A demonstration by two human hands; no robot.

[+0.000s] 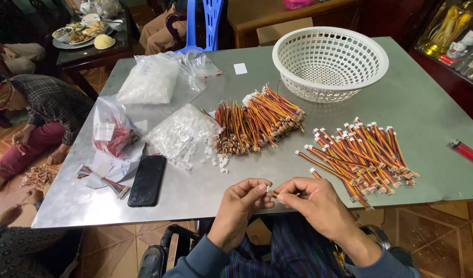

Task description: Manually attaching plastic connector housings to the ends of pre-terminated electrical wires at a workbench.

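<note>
Your left hand [241, 198] pinches a small white plug [270, 190] at its fingertips; your right hand [311, 198] grips the wire [273, 195] just behind it, fingers narrow, steadying both for alignment; loose wires [362, 154] lie just beyond your right fingers, within reach; plugs bag [182, 135] beyond the left.
</note>
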